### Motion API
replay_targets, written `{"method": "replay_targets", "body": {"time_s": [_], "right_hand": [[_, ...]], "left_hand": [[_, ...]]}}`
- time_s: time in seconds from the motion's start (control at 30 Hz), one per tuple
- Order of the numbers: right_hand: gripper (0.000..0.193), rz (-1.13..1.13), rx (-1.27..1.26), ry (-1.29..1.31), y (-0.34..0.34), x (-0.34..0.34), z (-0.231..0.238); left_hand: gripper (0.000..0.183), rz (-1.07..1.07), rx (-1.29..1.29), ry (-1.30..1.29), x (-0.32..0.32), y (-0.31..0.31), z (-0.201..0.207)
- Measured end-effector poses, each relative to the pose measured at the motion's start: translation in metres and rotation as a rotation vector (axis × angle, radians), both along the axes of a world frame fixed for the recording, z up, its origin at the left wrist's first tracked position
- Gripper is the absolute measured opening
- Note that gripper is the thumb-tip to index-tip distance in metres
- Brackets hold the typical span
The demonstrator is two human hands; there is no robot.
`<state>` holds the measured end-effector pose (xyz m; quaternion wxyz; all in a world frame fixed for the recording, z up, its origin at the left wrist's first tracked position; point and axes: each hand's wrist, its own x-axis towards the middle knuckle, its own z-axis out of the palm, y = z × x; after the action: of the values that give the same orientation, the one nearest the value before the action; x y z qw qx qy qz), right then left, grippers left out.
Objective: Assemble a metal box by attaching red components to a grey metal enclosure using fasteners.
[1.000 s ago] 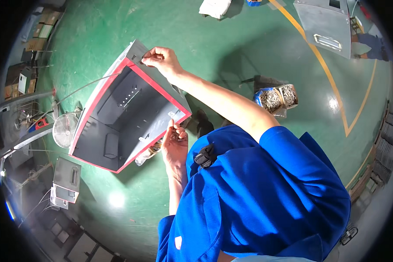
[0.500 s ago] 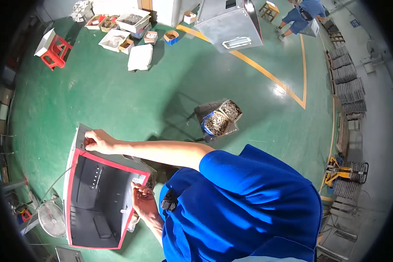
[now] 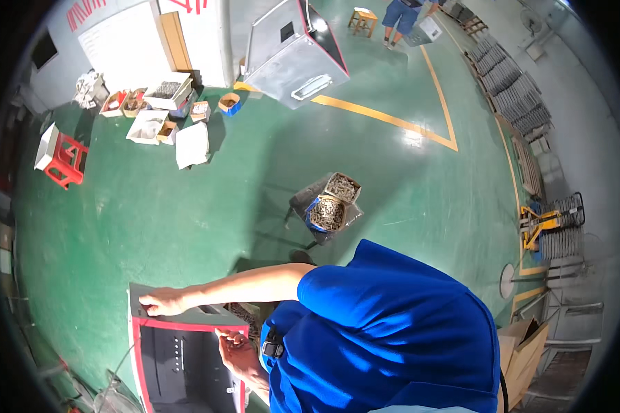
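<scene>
A grey metal cabinet [image 3: 186,365] with a red rim and dark inside lies at the lower left, open side toward me. My right hand [image 3: 164,301] rests on its grey upper side panel, fingers curled closed against the metal; anything inside them is hidden. My left hand [image 3: 240,354] is lower, at the red rim's near corner, palm partly turned up and fingers bent together. What it pinches, if anything, is too small to make out. A row of small light holes [image 3: 178,354] shows on the cabinet's dark inner wall.
Boxes of small metal parts [image 3: 327,212] stand on a dark stool ahead. Farther off are a red stool [image 3: 67,162], several bins [image 3: 147,127] and another grey cabinet [image 3: 293,65]. Someone in blue [image 3: 401,15] handles a metal panel. A yellow pallet truck [image 3: 541,224] stands right.
The view has shifted, so the cabinet and both hands sit lower in the picture. The right hand stays on the side panel, the left at the red rim.
</scene>
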<state>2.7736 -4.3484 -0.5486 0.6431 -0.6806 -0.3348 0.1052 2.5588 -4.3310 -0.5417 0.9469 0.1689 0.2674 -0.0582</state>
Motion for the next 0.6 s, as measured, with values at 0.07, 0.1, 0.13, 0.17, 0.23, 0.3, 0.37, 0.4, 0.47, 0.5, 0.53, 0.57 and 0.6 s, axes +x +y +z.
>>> {"method": "replay_targets", "body": {"time_s": [0.07,0.1,0.13,0.17,0.23,0.3,0.37,0.4,0.47,0.5,0.53,0.57,0.6], "right_hand": [[0.019,-0.047,-0.04,-0.013,0.004,-0.004,0.0],[0.022,-0.057,-0.07,0.036,0.006,-0.005,0.0],[0.024,-0.066,-0.055,0.029,0.016,-0.011,0.001],[0.025,-0.075,-0.039,0.022,0.024,-0.016,0.002],[0.029,-0.037,-0.054,0.11,0.038,-0.023,-0.001],[0.032,0.013,-0.104,0.153,0.053,-0.022,-0.009],[0.032,-0.013,-0.048,0.229,0.046,-0.024,-0.006],[0.031,-0.021,-0.021,0.269,0.044,-0.027,-0.005],[0.031,-0.012,0.003,0.293,0.037,-0.03,-0.005],[0.031,-0.009,0.011,0.309,0.032,-0.031,-0.005],[0.032,0.009,0.001,0.326,0.022,-0.034,0.004],[0.031,0.007,0.007,0.321,0.02,-0.038,0.004],[0.031,0.004,0.014,0.315,0.018,-0.04,0.005]], "left_hand": [[0.03,-0.022,0.003,-0.017,0.001,0.002,-0.006],[0.03,-0.035,0.003,-0.007,0.002,0.001,-0.007],[0.03,-0.015,-0.003,0.006,0.001,0.005,-0.009],[0.03,-0.006,-0.005,0.01,0.0,0.009,-0.011],[0.03,0.001,-0.01,0.018,0.0,0.014,-0.013],[0.028,-0.002,-0.004,0.012,0.001,0.016,-0.013],[0.027,-0.028,0.025,0.001,0.001,0.011,-0.007],[0.029,-0.145,-0.021,-0.141,-0.002,0.018,-0.012],[0.03,-0.126,-0.004,-0.1,-0.003,0.021,-0.017],[0.03,-0.117,0.001,-0.076,-0.003,0.023,-0.02],[0.03,-0.141,-0.052,-0.095,-0.003,0.029,-0.027],[0.03,-0.156,-0.026,-0.13,-0.003,0.031,-0.027],[0.03,-0.174,0.001,-0.166,-0.003,0.032,-0.028]]}}
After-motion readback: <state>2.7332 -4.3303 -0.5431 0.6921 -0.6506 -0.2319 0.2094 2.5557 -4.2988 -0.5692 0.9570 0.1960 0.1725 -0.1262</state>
